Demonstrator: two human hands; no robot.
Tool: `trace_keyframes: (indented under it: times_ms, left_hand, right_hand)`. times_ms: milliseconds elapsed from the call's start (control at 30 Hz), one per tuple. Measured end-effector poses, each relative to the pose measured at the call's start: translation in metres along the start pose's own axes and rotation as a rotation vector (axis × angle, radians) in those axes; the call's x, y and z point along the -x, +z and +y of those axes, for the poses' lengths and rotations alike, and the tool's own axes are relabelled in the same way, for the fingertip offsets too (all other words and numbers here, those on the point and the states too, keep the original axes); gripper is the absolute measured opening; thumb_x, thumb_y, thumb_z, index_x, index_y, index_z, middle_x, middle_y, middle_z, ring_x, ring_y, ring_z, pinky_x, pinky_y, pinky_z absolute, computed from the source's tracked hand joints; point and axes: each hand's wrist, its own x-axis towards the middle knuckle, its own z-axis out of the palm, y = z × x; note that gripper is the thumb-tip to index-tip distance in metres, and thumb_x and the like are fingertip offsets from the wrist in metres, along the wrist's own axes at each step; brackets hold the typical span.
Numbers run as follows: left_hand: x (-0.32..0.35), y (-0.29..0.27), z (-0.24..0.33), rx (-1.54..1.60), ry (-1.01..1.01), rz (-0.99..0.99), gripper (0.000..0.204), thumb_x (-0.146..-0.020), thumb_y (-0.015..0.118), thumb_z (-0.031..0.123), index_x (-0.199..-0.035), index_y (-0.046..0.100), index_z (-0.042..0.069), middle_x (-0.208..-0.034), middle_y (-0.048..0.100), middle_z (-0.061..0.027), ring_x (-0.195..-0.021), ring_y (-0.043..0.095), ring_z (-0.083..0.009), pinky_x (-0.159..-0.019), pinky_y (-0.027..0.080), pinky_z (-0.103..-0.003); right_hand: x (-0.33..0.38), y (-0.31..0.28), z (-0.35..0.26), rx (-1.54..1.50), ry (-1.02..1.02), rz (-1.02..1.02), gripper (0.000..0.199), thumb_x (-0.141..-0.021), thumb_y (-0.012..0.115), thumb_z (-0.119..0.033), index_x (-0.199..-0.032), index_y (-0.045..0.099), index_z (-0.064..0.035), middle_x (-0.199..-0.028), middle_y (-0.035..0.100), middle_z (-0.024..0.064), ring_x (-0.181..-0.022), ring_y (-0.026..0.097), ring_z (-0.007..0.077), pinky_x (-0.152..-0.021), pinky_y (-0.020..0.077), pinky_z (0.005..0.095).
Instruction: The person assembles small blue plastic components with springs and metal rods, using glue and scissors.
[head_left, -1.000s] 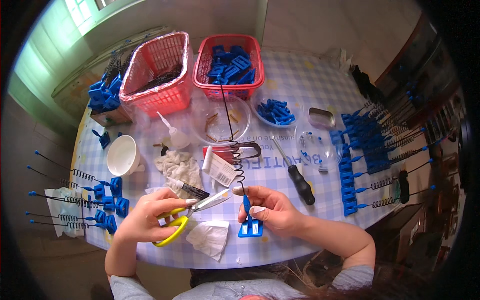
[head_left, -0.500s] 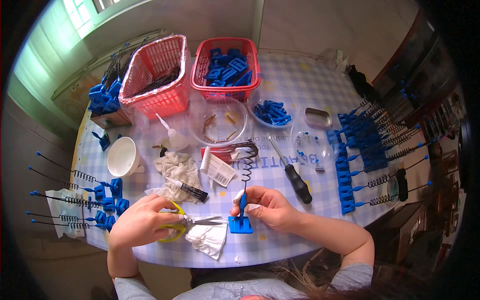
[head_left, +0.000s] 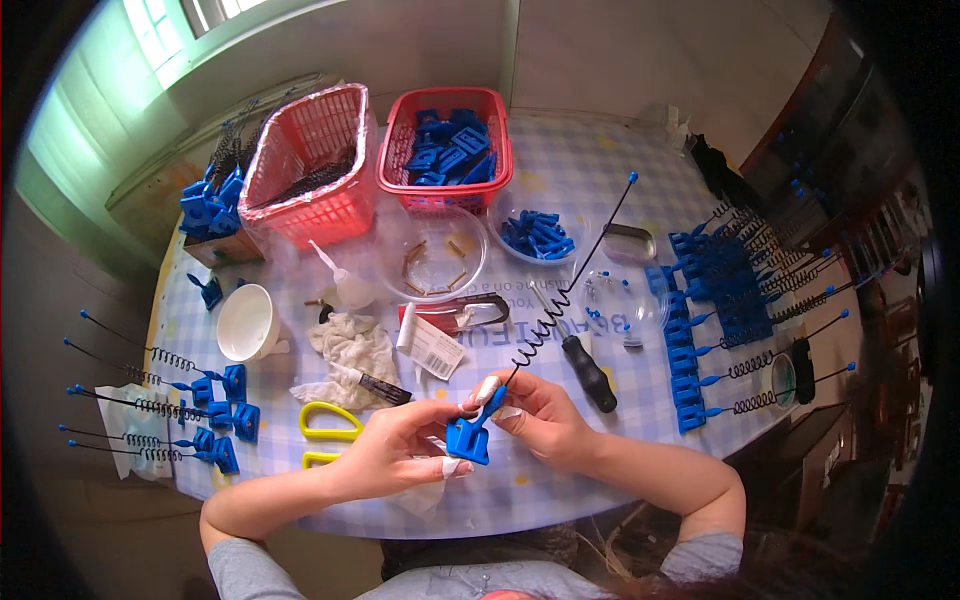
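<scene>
Between my two hands is a blue plastic clip (head_left: 465, 440) with a black coiled wire (head_left: 540, 335) rising from it, tilted up to the right and ending in a small blue tip. My left hand (head_left: 405, 445) grips the square base, white tape on its fingertips. My right hand (head_left: 540, 420) pinches the blue neck where the wire enters; its fingers are taped too. Yellow-handled scissors (head_left: 330, 422) lie beside my left forearm, their blades hidden behind the hand. A folded white tissue (head_left: 420, 497) shows partly under my left hand.
Finished-looking clips with wires stand in rows at left (head_left: 235, 420) and right (head_left: 690, 370). Behind are red baskets (head_left: 445, 190), a clear bowl of blue tubes (head_left: 540, 255), and a white bowl (head_left: 247, 322). A black-handled screwdriver (head_left: 590, 375) lies right of my right hand.
My left hand has let go of the scissors, left on the table, and taken hold of the clip's base. The clip has been raised and turned, its wire now leaning right.
</scene>
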Motion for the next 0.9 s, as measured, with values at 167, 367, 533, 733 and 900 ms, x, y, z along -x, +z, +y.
trace_keyframes:
  times_ms: [167, 367, 533, 733, 900]
  left_hand:
    - [0.002, -0.001, 0.007, -0.542, 0.301, 0.165, 0.04, -0.064, 0.069, 0.01, -0.098, 0.051, -0.002, -0.091, 0.053, -0.0105, -0.077, 0.059, -0.0155, -0.063, 0.052, -0.027]
    - [0.003, -0.005, 0.001, -0.886, 0.449, 0.219, 0.044, -0.057, 0.071, 0.015, -0.094, 0.051, 0.001, -0.089, 0.052, -0.0123, -0.069, 0.059, -0.0218, -0.059, 0.05, -0.028]
    - [0.003, -0.003, 0.002, -1.006, 0.518, 0.203, 0.043, -0.055, 0.071, 0.015, -0.092, 0.053, 0.001, -0.084, 0.053, -0.0107, -0.066, 0.057, -0.0239, -0.056, 0.049, -0.029]
    - [0.002, -0.005, 0.008, -0.641, 0.334, 0.126, 0.039, -0.061, 0.069, 0.012, -0.094, 0.053, -0.001, -0.084, 0.053, -0.0101, -0.071, 0.058, -0.017, -0.061, 0.05, -0.027]
    - [0.002, -0.013, -0.001, -0.25, 0.192, 0.014, 0.037, -0.067, 0.066, 0.011, -0.098, 0.051, -0.003, -0.086, 0.053, -0.0095, -0.075, 0.058, -0.0137, -0.067, 0.051, -0.028]
  right_hand:
    - [0.004, -0.002, 0.004, 0.206, 0.016, 0.084, 0.025, -0.081, 0.051, -0.002, -0.106, 0.047, -0.0006, -0.103, 0.052, 0.0067, -0.093, 0.05, 0.012, -0.085, 0.0393, 0.0276]
    - [0.003, 0.003, 0.001, 0.067, 0.052, 0.095, 0.025, -0.079, 0.056, -0.003, -0.103, 0.052, 0.0014, -0.099, 0.056, 0.0062, -0.087, 0.053, 0.0097, -0.078, 0.0437, 0.0249]
    - [0.001, 0.003, 0.001, 0.203, 0.104, 0.134, 0.02, -0.079, 0.055, -0.002, -0.098, 0.055, 0.0027, -0.096, 0.057, 0.0066, -0.081, 0.054, 0.0093, -0.074, 0.0451, 0.0237]
    - [0.002, 0.001, 0.0, 0.205, 0.013, 0.093, 0.02, -0.082, 0.048, 0.0, -0.1, 0.054, 0.0036, -0.097, 0.056, 0.0079, -0.082, 0.054, 0.0108, -0.075, 0.045, 0.0242]
    - [0.004, 0.001, 0.003, 0.113, -0.006, 0.088, 0.02, -0.083, 0.046, 0.001, -0.102, 0.052, 0.0031, -0.101, 0.055, 0.0104, -0.086, 0.054, 0.0131, -0.078, 0.0448, 0.0262]
